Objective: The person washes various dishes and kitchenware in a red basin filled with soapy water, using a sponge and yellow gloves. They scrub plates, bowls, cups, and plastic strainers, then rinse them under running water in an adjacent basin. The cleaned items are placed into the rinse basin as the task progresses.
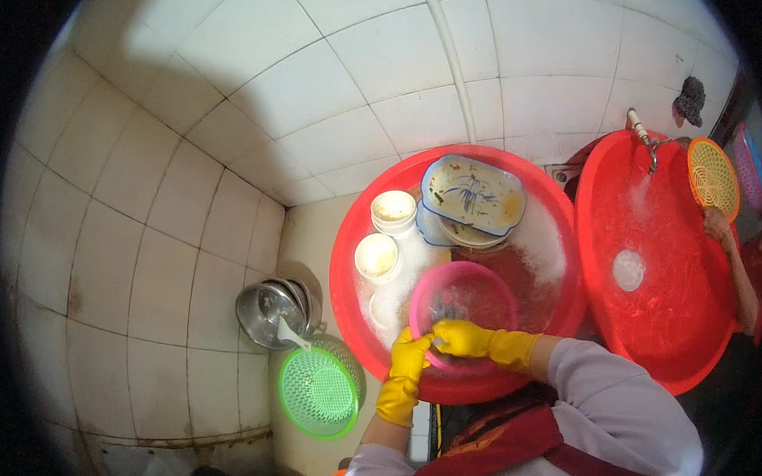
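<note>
Both my hands wear yellow rubber gloves and meet over the near left rim of a pink plastic basin point(514, 309). My left hand point(408, 358) has its fingers curled at that rim. Between it and my right hand point(465, 339) shows a small pale item point(437, 341), mostly covered by the gloves; its kind is unclear. Blurred dark utensils point(447, 308) lie in the basin. The basin sits within a large red tub point(352, 321) of sudsy water. White bowls point(377, 256) stand at its left, and a soiled blue-rimmed rectangular dish point(474, 194) rests on other dishes at the back.
A second red tub point(665, 278) adjoins on the right, with a running tap point(653, 159) and a white dish point(627, 270). Another person's arm point(738, 276) reaches to an orange basket point(714, 179). Metal pots point(267, 314) and a green colander point(318, 393) stand left, by the tiled wall point(168, 258).
</note>
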